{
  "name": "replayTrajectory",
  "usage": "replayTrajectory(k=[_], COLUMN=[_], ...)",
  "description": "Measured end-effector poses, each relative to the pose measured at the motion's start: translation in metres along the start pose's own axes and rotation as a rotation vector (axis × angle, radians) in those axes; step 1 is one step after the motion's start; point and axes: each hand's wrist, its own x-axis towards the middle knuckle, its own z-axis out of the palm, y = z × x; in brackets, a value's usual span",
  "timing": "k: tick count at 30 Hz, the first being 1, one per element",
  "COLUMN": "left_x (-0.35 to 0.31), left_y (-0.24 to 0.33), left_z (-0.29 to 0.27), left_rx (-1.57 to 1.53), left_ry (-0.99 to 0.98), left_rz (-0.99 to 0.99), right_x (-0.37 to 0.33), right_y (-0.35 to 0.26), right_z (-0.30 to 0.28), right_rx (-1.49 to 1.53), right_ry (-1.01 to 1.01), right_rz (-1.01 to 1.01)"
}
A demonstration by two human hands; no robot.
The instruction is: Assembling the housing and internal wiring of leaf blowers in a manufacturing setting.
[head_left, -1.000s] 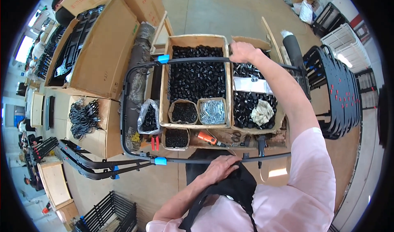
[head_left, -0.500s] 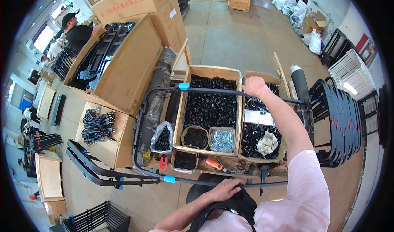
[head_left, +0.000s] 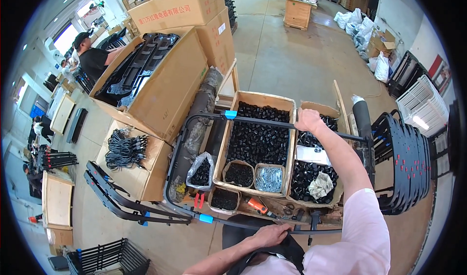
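Observation:
A long black tubular metal frame (head_left: 262,122) with rounded corners lies across the work stand, with a blue wrap (head_left: 230,115) on its far bar and another blue wrap (head_left: 206,218) on its near bar. My right hand (head_left: 310,120), arm stretched forward, is closed around the far bar. Close to my body, my left hand (head_left: 272,235) is curled over the near bar, fingers wrapped on it. Below the frame sits a wooden box (head_left: 220,170) of black plastic caps, with small tubs of dark screws (head_left: 238,174) and silver screws (head_left: 269,178) at its near end.
An orange-bodied power tool (head_left: 256,205) and red-handled pliers (head_left: 199,200) lie near the front. Bundled black cables (head_left: 126,149) rest on a carton at left, below a large carton (head_left: 168,88) of black parts. Stacked black frames (head_left: 406,160) stand at right. A person (head_left: 90,56) works at far left.
The whole view has shifted, so the bench and boxes appear slightly farther right and lower. Both hands keep their grip on the frame, with little visible movement relative to it.

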Motion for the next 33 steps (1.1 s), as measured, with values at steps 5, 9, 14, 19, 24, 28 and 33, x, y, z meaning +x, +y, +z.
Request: replayTrajectory(k=[5, 9, 14, 19, 24, 28, 33], left_x=[0.002, 0.001, -0.002, 0.001, -0.002, -0.002, -0.004], left_y=[-0.003, -0.004, -0.006, -0.006, -0.012, 0.006, 0.009], left_z=[0.008, 0.015, 0.027, 0.020, 0.015, 0.008, 0.007], left_rx=[-0.153, -0.230, -0.309, -0.210, -0.388, -0.175, -0.058], left_ry=[0.034, 0.065, 0.134, 0.045, -0.008, -0.022, -0.003], left_rz=[0.002, -0.032, -0.106, -0.056, -0.037, -0.062, -0.074], right_x=[0.002, -0.005, -0.006, -0.011, -0.016, -0.015, -0.013], right_y=[0.000, -0.003, 0.003, 0.004, 0.004, 0.001, 0.000], right_z=[-0.005, -0.008, -0.004, -0.006, -0.014, -0.009, -0.018], right_rx=[0.023, 0.062, 0.028, 0.122, 0.087, 0.100, -0.117], right_ry=[-0.025, 0.019, 0.003, 0.014, -0.012, 0.028, -0.211], right_rz=[-0.017, 0.045, -0.055, 0.084, -0.027, 0.020, -0.032])
